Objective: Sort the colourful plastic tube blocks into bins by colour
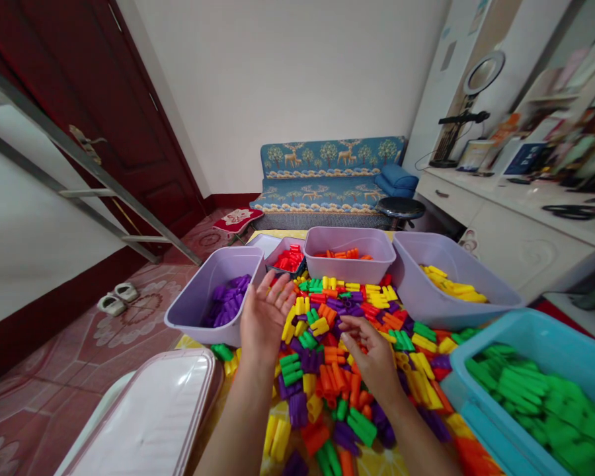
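My left hand hovers palm up, fingers spread and empty, beside the lilac bin of purple pieces. My right hand reaches palm down into the heap of mixed plastic pieces, its fingers curled over orange and purple ones; whether it grips any is hidden. Around the heap stand a small bin of red pieces, a lilac bin of orange pieces, a lilac bin of yellow pieces and a blue bin of green pieces.
A pink-rimmed white lid lies at the near left. Behind the bins are a black stool and a blue patterned sofa. A white counter runs along the right; a ladder leans at the left.
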The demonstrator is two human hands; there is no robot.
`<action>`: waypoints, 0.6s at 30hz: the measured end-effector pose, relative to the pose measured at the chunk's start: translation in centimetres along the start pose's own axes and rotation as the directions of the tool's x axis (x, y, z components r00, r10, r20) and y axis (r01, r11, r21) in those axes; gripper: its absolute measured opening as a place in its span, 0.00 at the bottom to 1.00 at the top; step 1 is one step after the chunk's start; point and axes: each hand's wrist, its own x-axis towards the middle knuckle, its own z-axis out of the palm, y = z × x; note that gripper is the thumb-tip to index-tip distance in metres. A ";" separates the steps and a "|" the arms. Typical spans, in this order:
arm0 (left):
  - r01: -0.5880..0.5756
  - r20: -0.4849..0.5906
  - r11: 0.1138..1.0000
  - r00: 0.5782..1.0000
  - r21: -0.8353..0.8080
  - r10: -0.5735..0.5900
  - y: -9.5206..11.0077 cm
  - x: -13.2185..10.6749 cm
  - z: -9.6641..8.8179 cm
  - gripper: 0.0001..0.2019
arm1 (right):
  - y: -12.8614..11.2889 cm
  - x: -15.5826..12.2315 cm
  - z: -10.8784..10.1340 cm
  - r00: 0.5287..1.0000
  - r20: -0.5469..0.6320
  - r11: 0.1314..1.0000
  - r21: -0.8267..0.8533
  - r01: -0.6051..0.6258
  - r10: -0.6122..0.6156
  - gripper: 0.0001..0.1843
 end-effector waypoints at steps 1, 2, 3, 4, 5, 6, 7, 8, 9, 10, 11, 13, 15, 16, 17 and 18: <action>-0.017 0.023 0.973 1.000 0.231 0.012 -1.2 0.0 -0.2 0.24 | 0.2 0.2 -0.1 1.000 -0.017 0.999 -0.031 0.009 -0.010 0.14; -0.080 0.069 0.883 0.996 0.462 0.054 -2.4 -0.1 -0.4 0.23 | 0.5 0.4 -0.3 0.999 -0.034 0.997 -0.077 0.020 -0.023 0.14; -0.173 0.136 0.733 0.985 0.658 0.110 -3.5 -0.1 -0.7 0.22 | 0.7 0.8 -0.4 0.998 -0.046 0.990 -0.136 0.033 -0.039 0.14; -0.276 0.238 0.543 0.961 0.793 0.141 -4.5 -0.2 -1.0 0.23 | 1.0 1.2 -0.5 0.997 -0.050 0.978 -0.204 0.045 -0.056 0.15; -0.355 0.326 0.357 0.935 0.864 0.140 -5.4 -0.3 -1.3 0.26 | 1.2 1.6 -0.6 0.996 -0.047 0.960 -0.276 0.058 -0.074 0.16; -0.416 0.401 0.197 0.909 0.888 0.109 -6.2 -0.4 -1.5 0.29 | 1.5 2.0 -0.6 0.995 -0.034 0.936 -0.345 0.072 -0.089 0.19; -0.462 0.458 0.072 0.886 0.884 0.070 -6.8 -0.6 -1.8 0.31 | 1.6 2.4 -0.6 0.995 -0.015 0.909 -0.408 0.082 -0.097 0.22; -0.494 0.494 -0.015 0.869 0.869 0.035 -7.4 -0.7 -2.0 0.32 | 1.7 2.7 -0.5 0.995 0.006 0.881 -0.464 0.087 -0.095 0.25; -0.518 0.520 -0.070 0.854 0.852 0.010 -7.8 -0.7 -2.1 0.32 | 1.7 3.0 -0.4 0.996 0.029 0.854 -0.512 0.090 -0.087 0.29; -0.540 0.542 -0.100 0.840 0.836 -0.001 -8.1 -0.8 -2.2 0.31 | 1.8 3.2 -0.3 0.996 0.054 0.831 -0.549 0.090 -0.073 0.31; -0.560 0.564 -0.112 0.826 0.821 -0.003 -8.4 -0.7 -2.3 0.30 | 1.8 3.4 -0.1 0.996 0.076 0.814 -0.574 0.089 -0.055 0.33; -0.606 0.609 -0.096 0.793 0.789 -0.006 -8.8 -0.6 -2.4 0.29 | 2.0 3.6 0.3 0.994 0.110 0.815 -0.574 0.081 -0.022 0.35; -0.642 0.643 -0.039 0.766 0.766 -0.005 -9.2 -0.3 -2.6 0.30 | 2.3 3.6 0.8 0.992 0.123 0.861 -0.505 0.065 -0.003 0.34; -0.652 0.652 -0.003 0.758 0.758 0.000 -9.3 -0.3 -2.7 0.31 | 2.5 3.6 0.9 0.993 0.119 0.892 -0.450 0.051 0.004 0.33; -0.657 0.657 0.030 0.754 0.754 0.007 -9.4 -0.2 -2.8 0.32 | 2.6 3.5 1.1 0.994 0.113 0.923 -0.383 0.034 0.010 0.31; -0.658 0.658 0.055 0.753 0.751 0.017 -9.4 -0.2 -2.8 0.33 | 2.7 3.4 1.2 0.994 0.106 0.952 -0.307 0.013 0.020 0.29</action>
